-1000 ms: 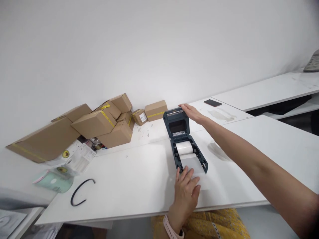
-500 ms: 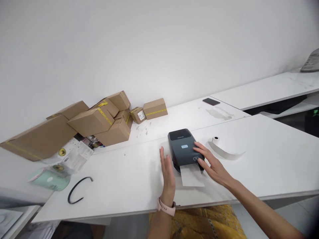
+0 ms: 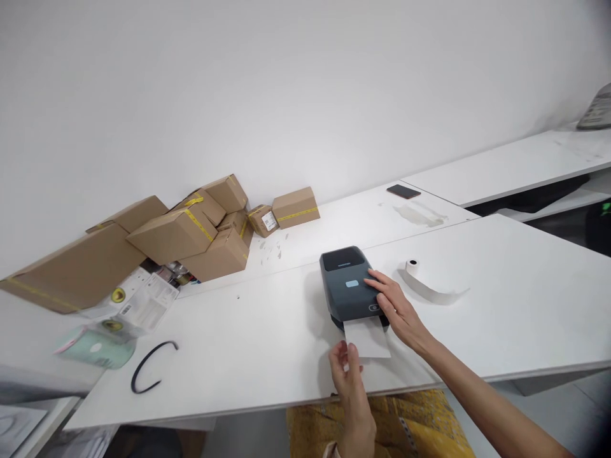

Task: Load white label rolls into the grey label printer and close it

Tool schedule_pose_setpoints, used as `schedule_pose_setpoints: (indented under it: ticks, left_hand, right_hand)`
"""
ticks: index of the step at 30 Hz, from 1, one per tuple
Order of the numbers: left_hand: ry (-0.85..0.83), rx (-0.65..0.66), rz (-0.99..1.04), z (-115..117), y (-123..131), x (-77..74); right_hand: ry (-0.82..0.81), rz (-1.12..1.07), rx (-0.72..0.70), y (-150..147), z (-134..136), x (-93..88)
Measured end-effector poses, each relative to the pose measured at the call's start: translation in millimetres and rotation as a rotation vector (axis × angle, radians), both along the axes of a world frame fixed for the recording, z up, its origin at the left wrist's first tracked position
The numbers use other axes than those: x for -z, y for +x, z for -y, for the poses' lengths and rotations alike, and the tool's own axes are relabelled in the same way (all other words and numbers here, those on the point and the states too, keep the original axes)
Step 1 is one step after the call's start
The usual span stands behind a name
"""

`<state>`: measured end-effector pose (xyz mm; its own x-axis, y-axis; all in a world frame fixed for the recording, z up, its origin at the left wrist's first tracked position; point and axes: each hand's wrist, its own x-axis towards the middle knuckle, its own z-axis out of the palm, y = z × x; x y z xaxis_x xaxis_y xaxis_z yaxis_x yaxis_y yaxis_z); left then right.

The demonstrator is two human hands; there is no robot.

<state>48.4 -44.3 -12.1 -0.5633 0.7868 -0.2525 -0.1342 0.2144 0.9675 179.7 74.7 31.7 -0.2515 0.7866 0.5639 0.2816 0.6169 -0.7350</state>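
A dark grey label printer (image 3: 346, 292) sits on the white table, with a blank white paper strip (image 3: 366, 338) coming out of its front. My right hand (image 3: 398, 308) rests on the printer's right side and top, fingers apart and holding nothing. Just in front of the printer, my left hand (image 3: 351, 388) is at the strip's left edge, its fingers curled and the thumb raised; whether it grips the paper cannot be made out. A small paper roll (image 3: 412, 267) with its end unrolled lies to the right of the printer.
Several cardboard boxes (image 3: 172, 235) are piled at the left against the wall. A black headband (image 3: 138, 372) and a mint green pouch (image 3: 98, 348) lie at the front left. Behind the printer to the right is a phone (image 3: 403, 191).
My left hand has moved from beside the printer down and right to the paper strip, and its fingers have curled. My right hand has slid slightly left on the printer.
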Motion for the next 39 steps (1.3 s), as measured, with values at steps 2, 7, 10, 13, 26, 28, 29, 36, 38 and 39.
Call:
schedule_pose_setpoints:
  ticks: [2, 7, 10, 13, 26, 28, 29, 36, 38, 39]
  left_hand:
    - [-0.012, 0.054, 0.032, 0.1, 6.3, -2.5]
    - [0.054, 0.125, 0.167, -8.1, 22.0, -16.5]
    - [0.066, 0.106, 0.223, -7.9, 24.8, -14.8]
    - [0.075, 0.091, 0.254, -6.9, 22.0, -11.4]
    - [0.067, 0.107, 0.295, -9.1, 17.5, -5.6]
    - [0.073, 0.113, 0.295, -9.3, 16.6, -5.3]
    - [0.072, 0.115, 0.293, -9.6, 16.1, -5.3]
    - [0.060, 0.163, 0.237, -9.0, 14.0, 0.7]
    - [0.063, 0.152, 0.180, -7.4, 12.0, 1.9]
    - [0.075, 0.114, 0.132, -7.3, 9.9, 0.9]
  right_hand:
    - [0.005, -0.015, -0.008, -1.9, -1.7, 0.4]
    - [0.001, -0.031, -0.018, -3.8, -2.4, 0.5]
    - [0.020, -0.024, -0.009, -3.8, -2.7, 1.9]
    - [0.056, -0.029, 0.011, -4.5, -3.4, 5.5]
    - [0.071, -0.119, 0.044, -7.8, 4.8, 27.5]
    - [0.053, -0.172, 0.088, -11.7, 6.2, 26.4]
    - [0.038, -0.199, 0.113, -13.9, 6.7, 25.6]
    - [-0.346, -0.481, 0.251, -26.9, 7.3, 31.1]
    - [-0.555, -0.582, 0.230, -27.9, 7.1, 32.5]
    - [-0.653, -0.619, 0.199, -27.7, 7.2, 32.1]
